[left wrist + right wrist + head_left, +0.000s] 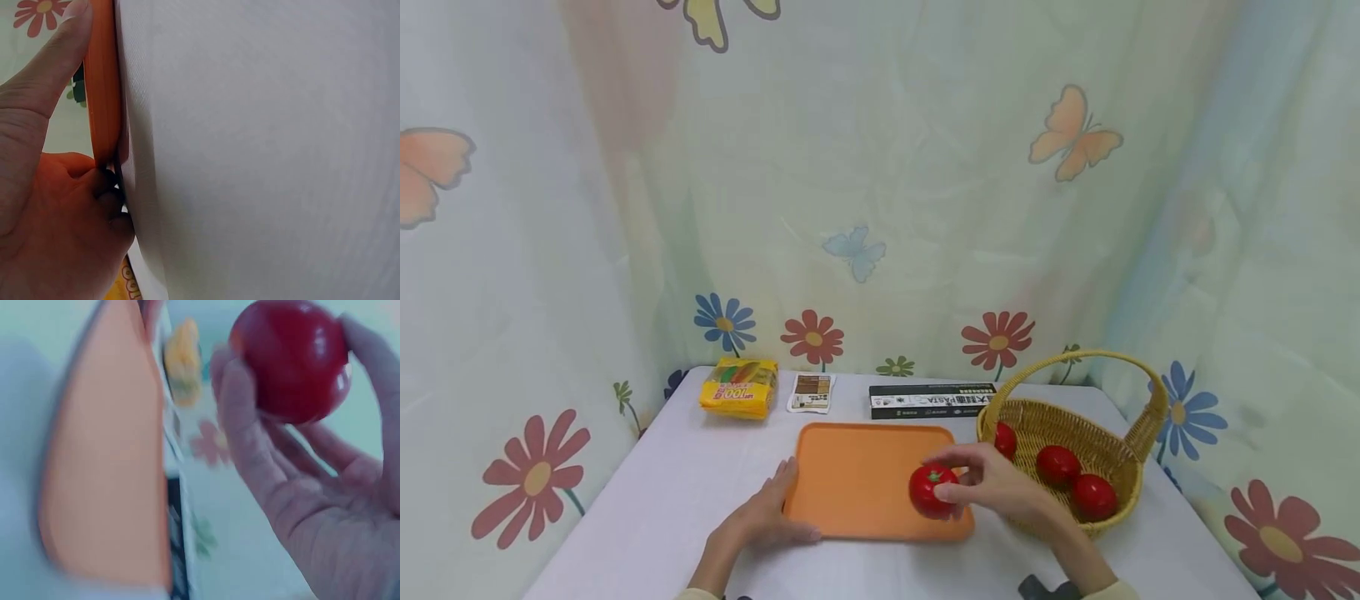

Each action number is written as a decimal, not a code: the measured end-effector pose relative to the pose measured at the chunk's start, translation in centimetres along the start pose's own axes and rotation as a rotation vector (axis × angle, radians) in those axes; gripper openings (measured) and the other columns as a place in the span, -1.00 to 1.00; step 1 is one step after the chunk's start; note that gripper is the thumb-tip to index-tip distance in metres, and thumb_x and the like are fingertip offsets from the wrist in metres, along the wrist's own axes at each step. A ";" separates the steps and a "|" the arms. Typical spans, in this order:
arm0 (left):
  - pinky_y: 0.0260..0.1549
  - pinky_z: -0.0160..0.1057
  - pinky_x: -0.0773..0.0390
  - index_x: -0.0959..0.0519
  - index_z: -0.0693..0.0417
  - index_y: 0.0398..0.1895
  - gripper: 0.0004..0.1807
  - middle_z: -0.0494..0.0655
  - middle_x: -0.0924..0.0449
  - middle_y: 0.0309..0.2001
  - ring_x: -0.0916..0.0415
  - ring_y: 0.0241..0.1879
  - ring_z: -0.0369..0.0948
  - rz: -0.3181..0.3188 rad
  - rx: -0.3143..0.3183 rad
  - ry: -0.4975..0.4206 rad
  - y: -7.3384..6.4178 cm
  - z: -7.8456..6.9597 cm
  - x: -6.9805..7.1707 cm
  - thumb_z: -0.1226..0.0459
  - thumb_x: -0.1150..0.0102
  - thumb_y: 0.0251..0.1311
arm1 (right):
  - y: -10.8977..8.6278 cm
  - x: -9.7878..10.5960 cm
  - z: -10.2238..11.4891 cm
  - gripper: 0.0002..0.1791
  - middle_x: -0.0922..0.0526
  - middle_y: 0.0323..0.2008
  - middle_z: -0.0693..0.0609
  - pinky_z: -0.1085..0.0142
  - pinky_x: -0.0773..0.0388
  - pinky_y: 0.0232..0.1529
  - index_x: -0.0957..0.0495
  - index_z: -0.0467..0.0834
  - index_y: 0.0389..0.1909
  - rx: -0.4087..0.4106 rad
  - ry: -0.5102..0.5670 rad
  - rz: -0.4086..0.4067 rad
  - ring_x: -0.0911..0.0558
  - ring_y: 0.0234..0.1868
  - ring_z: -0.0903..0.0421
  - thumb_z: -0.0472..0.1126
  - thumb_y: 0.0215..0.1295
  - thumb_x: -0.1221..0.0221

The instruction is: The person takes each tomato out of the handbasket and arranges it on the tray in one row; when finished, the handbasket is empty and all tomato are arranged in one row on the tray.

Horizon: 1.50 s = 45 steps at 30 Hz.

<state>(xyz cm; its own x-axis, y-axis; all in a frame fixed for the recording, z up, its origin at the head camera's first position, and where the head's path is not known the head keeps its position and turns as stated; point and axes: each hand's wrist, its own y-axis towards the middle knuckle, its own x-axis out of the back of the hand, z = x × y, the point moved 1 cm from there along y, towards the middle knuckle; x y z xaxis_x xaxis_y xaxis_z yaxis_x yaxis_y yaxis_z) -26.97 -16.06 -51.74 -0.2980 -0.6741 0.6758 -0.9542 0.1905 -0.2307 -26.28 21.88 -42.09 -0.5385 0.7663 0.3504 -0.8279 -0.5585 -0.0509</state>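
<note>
On the white tabletop (662,508), a yellow packet (739,389), a small brown-and-white sachet (811,393) and a long black-and-white box (925,402) are set out in a row along the back, beyond an orange tray (857,479). To the right, a wicker basket (1097,437) with a tall arched handle is placed, and three red fruits (1058,465) can be seen inside; its near left part is crossed by the right forearm, and one fruit is partly covered by the handle. A red tomato (927,493) is held above the right part of the tray, gripped between the thumb and curved fingers of the right hand (988,482), by which the tray's right edge is partly hidden. The tray's near left corner is touched by the left hand (767,512), its fingers laid along the side and its thumb along the near edge.
</note>
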 end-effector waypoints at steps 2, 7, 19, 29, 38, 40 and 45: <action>0.60 0.42 0.03 0.02 0.18 0.76 0.48 0.31 0.10 0.73 0.14 0.67 0.39 0.004 0.003 -0.004 0.0 0.2 -0.3 -0.13 -0.74 -0.08 | 2.0 -2.6 -0.6 -0.42 -0.72 0.17 -0.23 0.14 -0.83 -0.12 -0.56 -0.30 0.39 0.005 0.026 -0.018 -0.80 -0.10 -0.08 -0.11 0.47 -0.39; 0.56 0.47 -0.04 -0.02 0.14 0.76 0.46 0.29 0.03 0.72 0.09 0.67 0.38 -0.011 0.008 0.013 -0.1 0.4 -0.6 -0.15 -0.73 -0.10 | 7.0 -8.7 -2.2 -0.47 -0.76 0.06 -0.09 0.16 -0.83 -0.13 -0.69 -0.20 0.23 0.002 -0.083 -0.200 -0.72 -0.03 0.00 -0.01 0.36 -0.49; 0.53 0.49 -0.09 -0.03 0.13 0.76 0.45 0.28 0.00 0.72 0.08 0.66 0.39 -0.008 0.000 0.011 -0.3 0.1 -0.5 -0.14 -0.73 -0.11 | 13.0 -15.0 -4.3 -0.42 -0.78 -0.04 0.00 0.10 -0.71 -0.02 -0.73 -0.09 0.04 -0.016 -0.317 -0.526 -0.55 0.06 -0.02 0.22 0.19 -0.56; 0.51 0.52 -0.11 -0.05 0.10 0.76 0.43 0.29 0.00 0.72 0.07 0.65 0.42 -0.018 0.010 0.021 -0.4 -0.4 -0.1 -0.15 -0.73 -0.09 | 14.8 -15.1 -3.7 -0.37 -0.74 0.19 -0.18 0.02 -0.79 0.11 -0.61 -0.10 0.18 -0.025 -0.292 -0.441 -0.69 0.23 -0.20 0.15 0.23 -0.56; 0.48 0.55 -0.14 -0.05 0.05 0.77 0.44 0.30 -0.01 0.71 0.03 0.64 0.43 -0.029 0.016 0.024 0.0 -0.1 -0.5 -0.18 -0.73 -0.11 | 15.4 -15.0 -3.6 -0.34 -0.70 0.18 -0.13 0.11 -0.83 -0.01 -0.58 -0.09 0.26 -0.057 -0.285 -0.390 -0.66 0.18 -0.14 0.12 0.26 -0.54; 0.48 0.55 -0.14 -0.04 0.05 0.77 0.45 0.30 -0.01 0.71 0.04 0.64 0.43 -0.033 0.016 0.023 0.0 -0.1 -0.4 -0.17 -0.73 -0.11 | 15.5 -14.9 -3.6 -0.28 -0.69 0.25 -0.16 0.12 -0.83 -0.02 -0.55 -0.11 0.34 -0.055 -0.258 -0.379 -0.64 0.26 -0.19 0.13 0.28 -0.53; 0.49 0.54 -0.13 -0.03 0.06 0.77 0.46 0.30 0.00 0.71 0.05 0.64 0.43 -0.040 0.023 0.015 0.1 0.2 -0.3 -0.19 -0.73 -0.12 | 14.3 -14.2 -3.1 -0.18 -0.63 0.36 -0.23 0.21 -0.83 -0.20 -0.45 -0.09 0.51 -0.053 -0.183 -0.374 -0.70 0.19 -0.21 0.11 0.33 -0.50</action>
<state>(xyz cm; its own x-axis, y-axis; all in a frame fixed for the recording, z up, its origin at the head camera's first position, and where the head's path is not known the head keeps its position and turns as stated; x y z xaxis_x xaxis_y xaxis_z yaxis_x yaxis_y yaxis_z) -26.98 -15.97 -52.14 -0.2599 -0.6698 0.6956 -0.9646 0.1466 -0.2193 -30.96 4.00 -50.66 -0.1661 0.8417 0.5137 -0.9708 -0.2311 0.0648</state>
